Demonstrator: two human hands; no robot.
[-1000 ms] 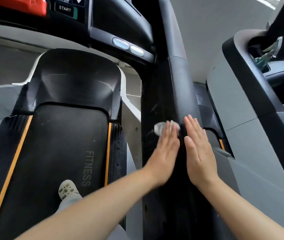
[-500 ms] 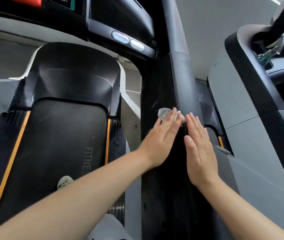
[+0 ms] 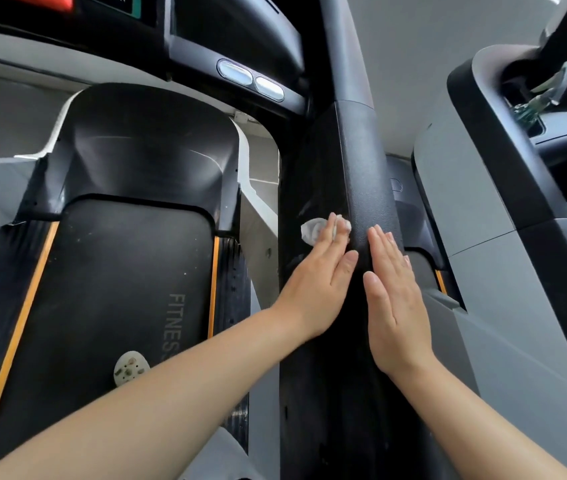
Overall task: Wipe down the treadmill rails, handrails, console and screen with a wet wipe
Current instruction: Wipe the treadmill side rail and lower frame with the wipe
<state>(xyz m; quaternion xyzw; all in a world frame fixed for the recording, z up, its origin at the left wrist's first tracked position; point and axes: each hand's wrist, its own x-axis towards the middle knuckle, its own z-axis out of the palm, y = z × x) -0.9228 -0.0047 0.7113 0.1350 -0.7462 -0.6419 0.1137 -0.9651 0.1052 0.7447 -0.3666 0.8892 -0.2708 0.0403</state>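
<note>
nearest the camera, two bare forearms are seen reaching forward onto the black right handrail [image 3: 358,188] of the treadmill. the right hand [image 3: 394,289] is laid flat on the rail's outer face, fingers straight and together, nothing held. the left hand [image 3: 320,271] is laid flat on the inner face, fingers straight, and the crumpled white wet wipe [image 3: 313,230] is pressed under its fingertips against the rail, part of it showing beyond them. the step in hand is judged to be the wiping of this handrail. the next move would call for pressure to be kept on the wipe as it is slid along the rail towards the console [image 3: 233,26], so that it is not left behind. further off, the running belt [image 3: 102,271] and a shoe tip [image 3: 131,368] are seen.
</note>
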